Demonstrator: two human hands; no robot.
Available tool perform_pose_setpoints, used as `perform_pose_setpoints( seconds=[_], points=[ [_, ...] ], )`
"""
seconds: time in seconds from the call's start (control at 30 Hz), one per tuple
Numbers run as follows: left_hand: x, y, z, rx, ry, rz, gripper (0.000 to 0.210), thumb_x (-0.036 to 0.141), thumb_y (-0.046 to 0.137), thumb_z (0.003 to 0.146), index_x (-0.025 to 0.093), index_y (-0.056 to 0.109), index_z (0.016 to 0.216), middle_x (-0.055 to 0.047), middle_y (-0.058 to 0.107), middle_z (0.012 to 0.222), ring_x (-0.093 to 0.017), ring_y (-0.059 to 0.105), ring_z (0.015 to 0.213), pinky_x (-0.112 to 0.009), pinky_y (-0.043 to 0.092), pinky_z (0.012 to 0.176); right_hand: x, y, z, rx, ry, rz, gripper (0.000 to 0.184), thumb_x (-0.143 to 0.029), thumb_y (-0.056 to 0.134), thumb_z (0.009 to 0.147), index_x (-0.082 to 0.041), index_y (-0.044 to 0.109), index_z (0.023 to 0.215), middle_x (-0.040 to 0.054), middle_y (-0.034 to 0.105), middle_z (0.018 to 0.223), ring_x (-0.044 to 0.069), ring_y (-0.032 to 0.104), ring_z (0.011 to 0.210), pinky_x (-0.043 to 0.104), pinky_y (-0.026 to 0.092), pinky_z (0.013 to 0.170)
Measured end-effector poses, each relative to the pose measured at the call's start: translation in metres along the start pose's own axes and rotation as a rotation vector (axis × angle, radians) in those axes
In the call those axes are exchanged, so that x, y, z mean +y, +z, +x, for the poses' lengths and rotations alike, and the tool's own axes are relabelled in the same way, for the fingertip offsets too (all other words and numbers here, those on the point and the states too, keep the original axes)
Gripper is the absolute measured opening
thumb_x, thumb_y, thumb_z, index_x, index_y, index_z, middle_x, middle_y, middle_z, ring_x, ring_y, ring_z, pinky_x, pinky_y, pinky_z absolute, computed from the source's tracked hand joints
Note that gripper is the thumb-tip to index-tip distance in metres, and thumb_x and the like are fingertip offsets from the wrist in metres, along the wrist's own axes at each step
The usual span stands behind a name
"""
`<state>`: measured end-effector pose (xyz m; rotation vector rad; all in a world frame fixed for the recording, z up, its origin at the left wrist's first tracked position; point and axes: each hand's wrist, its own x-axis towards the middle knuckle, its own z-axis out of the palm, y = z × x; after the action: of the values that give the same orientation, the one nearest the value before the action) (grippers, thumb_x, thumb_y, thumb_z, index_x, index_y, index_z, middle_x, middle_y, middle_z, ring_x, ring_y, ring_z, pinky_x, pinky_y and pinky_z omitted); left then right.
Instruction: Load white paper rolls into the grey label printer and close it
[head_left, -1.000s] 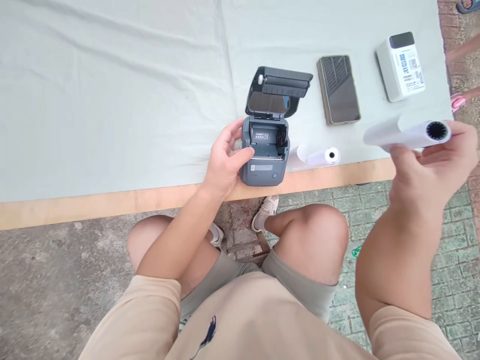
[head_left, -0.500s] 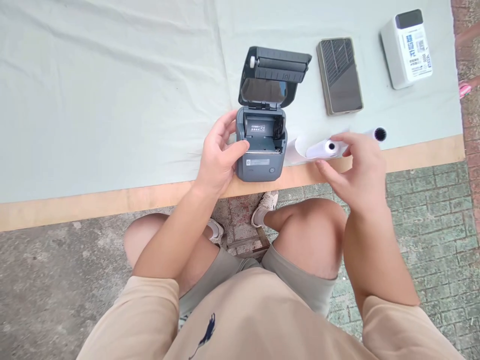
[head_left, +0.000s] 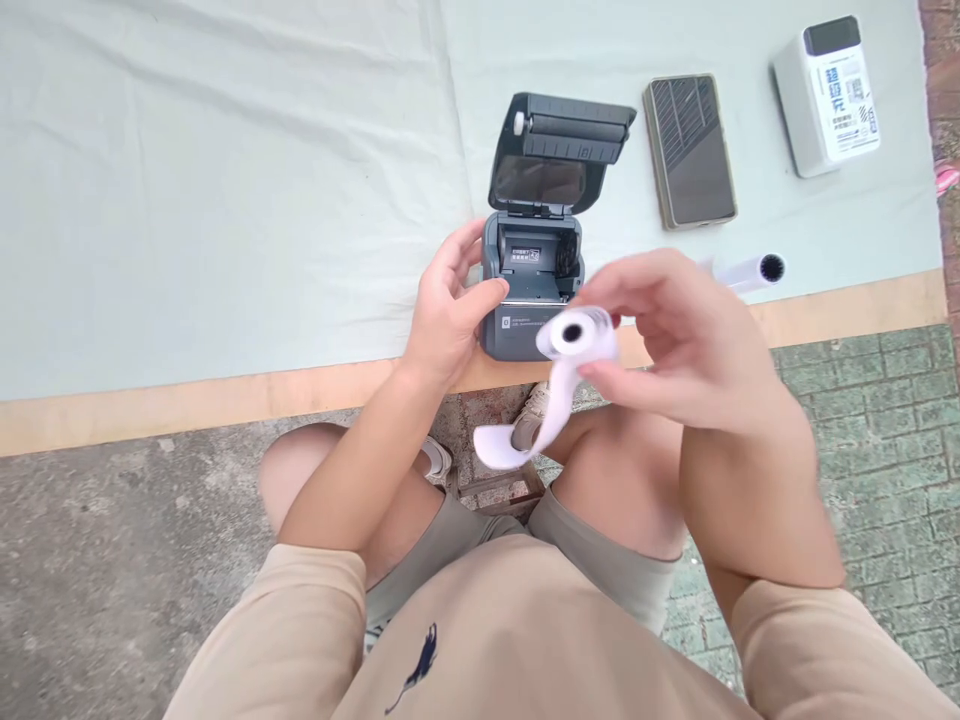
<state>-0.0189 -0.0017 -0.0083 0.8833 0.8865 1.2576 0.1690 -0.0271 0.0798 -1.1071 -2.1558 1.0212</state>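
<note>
A dark grey label printer (head_left: 534, 270) stands at the table's front edge with its lid (head_left: 559, 150) raised, so the hollow paper bay shows. My left hand (head_left: 450, 310) grips its left side, thumb over the rim of the bay and fingers behind. My right hand (head_left: 675, 340) pinches a small white paper roll (head_left: 592, 332) between thumb and fingers, in front of the printer's lower right corner. The roll's dark core faces me. A loose strip (head_left: 559, 400) hangs from it and curls below the table edge.
Another white roll (head_left: 750, 273) lies on the cloth behind my right hand. Farther back are a phone (head_left: 691, 150) lying flat and a white box-shaped device (head_left: 829, 95) with a dark top panel. Pale cloth (head_left: 225, 200) covers the table up to its wooden edge (head_left: 187, 400).
My right hand has taken hold of the small paper roll, lifted it off the table and brought it left to the printer's front. My left hand still holds the printer.
</note>
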Motion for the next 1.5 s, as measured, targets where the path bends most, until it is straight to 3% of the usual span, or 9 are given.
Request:
perform_pose_setpoints(
  seconds=[0.17,0.43,0.6,0.8,0.9,1.0,1.07,1.2,1.5],
  points=[
    [-0.001,0.0,0.0,-0.006,-0.018,-0.023,0.041,0.032,0.07,0.072,0.028,0.056,0.11,-0.001,0.06,0.119,-0.027,0.052,0.125,-0.034,0.053,0.09,0.002,0.014,0.048,0.048,0.117,-0.493,0.025,-0.017,0.053,0.075,-0.026,0.051,0.099,-0.0022,0.062,0.092,0.015,0.056,0.079,0.038,0.044,0.076],
    [-0.001,-0.002,-0.001,-0.018,-0.03,-0.034,0.042,0.029,0.071,0.073,0.029,0.057,0.111,0.001,0.059,0.122,-0.024,0.051,0.125,-0.032,0.052,0.094,0.0,0.016,0.051,0.032,0.221,-0.633,0.029,-0.018,0.052,0.078,-0.03,0.052,0.105,-0.0016,0.063,0.091,0.021,0.057,0.089,0.048,0.036,0.088],
    [-0.001,-0.002,-0.001,-0.014,-0.027,-0.037,0.042,0.033,0.07,0.074,0.029,0.056,0.113,0.0,0.059,0.122,-0.024,0.05,0.127,-0.032,0.052,0.095,0.005,0.014,0.044,0.103,0.145,-0.588,0.024,-0.026,0.054,0.081,-0.028,0.057,0.104,0.0003,0.06,0.11,0.024,0.053,0.102,0.045,0.035,0.085],
    [-0.011,-0.007,0.003,-0.044,0.037,0.004,0.056,0.035,0.076,0.067,0.028,0.053,0.118,-0.001,0.056,0.127,-0.025,0.047,0.13,-0.032,0.052,0.095,0.008,0.009,0.03,-0.029,0.077,-0.556,0.008,-0.031,0.057,0.08,-0.028,0.065,0.081,-0.0009,0.064,0.09,0.023,0.05,0.095,0.045,0.033,0.083],
    [-0.019,-0.012,0.007,-0.064,0.083,0.009,0.064,0.037,0.079,0.062,0.029,0.052,0.119,-0.001,0.057,0.126,-0.026,0.048,0.129,-0.032,0.054,0.091,0.014,0.009,0.032,0.204,-0.02,-0.447,0.012,-0.034,0.059,0.08,-0.024,0.063,0.084,0.0022,0.059,0.095,0.02,0.051,0.097,0.041,0.039,0.087],
    [-0.021,-0.014,0.008,-0.075,0.109,0.007,0.065,0.038,0.081,0.06,0.03,0.054,0.118,0.0,0.058,0.124,-0.026,0.05,0.127,-0.03,0.054,0.09,0.022,0.012,0.04,0.472,-0.054,-0.291,0.038,-0.042,0.057,0.081,-0.025,0.05,0.114,0.0054,0.044,0.129,0.021,0.045,0.12,0.036,0.044,0.092],
    [-0.018,-0.013,0.008,-0.072,0.098,-0.024,0.061,0.043,0.079,0.06,0.029,0.056,0.116,0.0,0.06,0.122,-0.026,0.051,0.126,-0.029,0.055,0.088,0.027,0.015,0.045,0.48,-0.049,-0.181,0.053,-0.048,0.051,0.084,-0.029,0.034,0.13,0.0045,0.031,0.142,0.02,0.041,0.127,0.036,0.043,0.099],
    [-0.01,-0.009,0.004,-0.035,-0.002,-0.131,0.053,0.057,0.064,0.07,0.026,0.058,0.112,-0.001,0.059,0.123,-0.026,0.053,0.124,-0.03,0.056,0.086,0.036,0.022,0.048,0.502,-0.022,0.045,0.041,-0.049,0.038,0.091,-0.027,0.036,0.126,0.0049,0.047,0.126,0.014,0.051,0.112,0.033,0.045,0.101],
    [-0.013,-0.006,0.005,0.023,0.057,-0.004,0.054,0.04,0.078,0.064,0.026,0.057,0.111,-0.002,0.059,0.122,-0.024,0.051,0.124,-0.031,0.054,0.09,0.05,0.024,0.04,0.083,0.16,0.113,0.06,-0.04,0.059,0.08,-0.026,0.032,0.132,0.0054,0.042,0.138,0.017,0.05,0.12,0.028,0.053,0.09]
  ],
)
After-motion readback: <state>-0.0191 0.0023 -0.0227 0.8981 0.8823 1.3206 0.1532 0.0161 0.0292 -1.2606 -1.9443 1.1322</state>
